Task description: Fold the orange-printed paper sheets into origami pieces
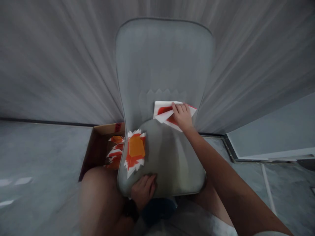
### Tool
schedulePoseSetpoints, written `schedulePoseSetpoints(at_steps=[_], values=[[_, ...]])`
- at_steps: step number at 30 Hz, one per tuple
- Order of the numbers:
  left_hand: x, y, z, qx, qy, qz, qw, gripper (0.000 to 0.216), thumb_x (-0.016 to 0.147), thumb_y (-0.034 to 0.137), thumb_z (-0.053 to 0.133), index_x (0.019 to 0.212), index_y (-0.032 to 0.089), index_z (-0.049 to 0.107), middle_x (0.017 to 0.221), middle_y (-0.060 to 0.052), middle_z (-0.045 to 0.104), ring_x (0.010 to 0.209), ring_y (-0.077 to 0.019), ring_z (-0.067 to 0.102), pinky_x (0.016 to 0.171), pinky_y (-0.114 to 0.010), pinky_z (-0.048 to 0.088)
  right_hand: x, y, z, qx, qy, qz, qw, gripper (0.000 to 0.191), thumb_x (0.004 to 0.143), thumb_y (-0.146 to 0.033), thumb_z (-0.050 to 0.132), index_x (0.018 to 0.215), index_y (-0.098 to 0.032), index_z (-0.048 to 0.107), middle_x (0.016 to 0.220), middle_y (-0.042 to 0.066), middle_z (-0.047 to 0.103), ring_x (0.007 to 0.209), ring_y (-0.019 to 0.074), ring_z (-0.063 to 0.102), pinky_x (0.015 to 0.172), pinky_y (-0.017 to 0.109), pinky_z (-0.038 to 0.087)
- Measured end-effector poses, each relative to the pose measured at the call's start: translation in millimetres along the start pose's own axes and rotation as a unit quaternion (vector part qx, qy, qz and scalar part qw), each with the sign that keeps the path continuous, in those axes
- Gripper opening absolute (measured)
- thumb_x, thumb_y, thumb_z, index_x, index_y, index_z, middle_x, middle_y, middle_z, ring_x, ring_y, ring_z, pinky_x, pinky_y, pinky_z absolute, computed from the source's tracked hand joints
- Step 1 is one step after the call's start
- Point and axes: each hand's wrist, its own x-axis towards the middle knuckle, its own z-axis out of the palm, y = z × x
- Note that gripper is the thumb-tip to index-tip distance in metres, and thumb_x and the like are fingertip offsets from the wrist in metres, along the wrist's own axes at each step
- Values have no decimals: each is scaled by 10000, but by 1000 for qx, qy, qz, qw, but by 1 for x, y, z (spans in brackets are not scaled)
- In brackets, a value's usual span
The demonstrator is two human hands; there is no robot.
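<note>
My right hand (182,115) is at the back of the grey chair seat, its fingers closed on white paper sheets (164,115) with red print. One sheet has a folded-over flap, and the paper leans against the lower backrest. Near the front edge of the seat rests my left hand (144,190), fingers curled in; whatever they may hold is hidden. Just beyond it, at the seat's left side, lies a fanned pile of folded red-and-white papers (134,164) with an orange piece (136,146) on top.
A grey padded chair (169,160) stands in front of me, its backrest against a grey curtain (61,65). On the floor to the left, a cardboard box (90,154) holds more red-and-white folded papers (115,152). At right is a pale panel (275,127).
</note>
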Motion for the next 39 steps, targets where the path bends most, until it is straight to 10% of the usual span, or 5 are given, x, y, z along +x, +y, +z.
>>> schedulePoseSetpoints(at_steps=[25, 39], values=[[-1, -1, 2, 6, 8, 3, 1000, 268, 979, 160, 544, 1154, 215, 741, 892, -47, 770, 769, -168, 716, 702, -291, 526, -9, 1, 2, 38, -9, 8, 999, 616, 986, -102, 412, 1595, -9, 410, 1638, 253, 445, 1559, 350, 378, 1267, 592, 352], [-2, -1, 4, 3, 3, 1, 1000, 280, 989, 171, 519, 1153, 206, 743, 920, -49, 770, 801, -164, 718, 717, -288, 543, -3, 3, -11, -14, 20, -4, 1000, 460, 1042, -136, 412, 1458, -112, 608, 1394, 192, 670, 1328, 324, 568, 1221, 568, 387]])
